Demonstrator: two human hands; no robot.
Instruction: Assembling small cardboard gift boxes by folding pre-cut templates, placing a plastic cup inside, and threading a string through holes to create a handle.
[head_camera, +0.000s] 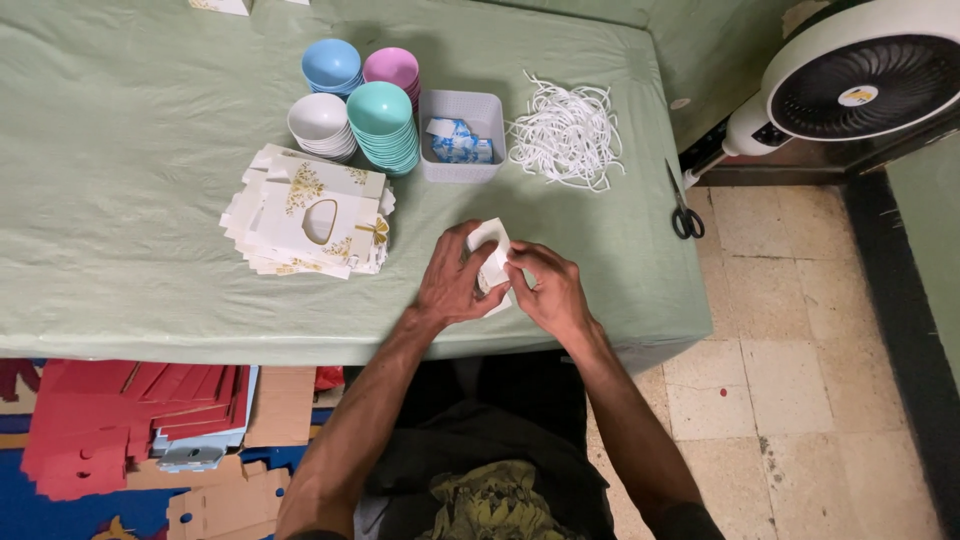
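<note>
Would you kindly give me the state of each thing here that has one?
Small white card piece: held, partly folded, between left hand and right hand.
Flat white gold-patterned cards: stacked, unfolded.
Pastel plastic bowls: nested in stacks.
Black-handled scissors: shut.
White fan: cannot tell.

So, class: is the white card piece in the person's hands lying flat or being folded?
Being folded. The white card piece is bent between the left hand and right hand, unlike the flat stack of printed cards.
</note>
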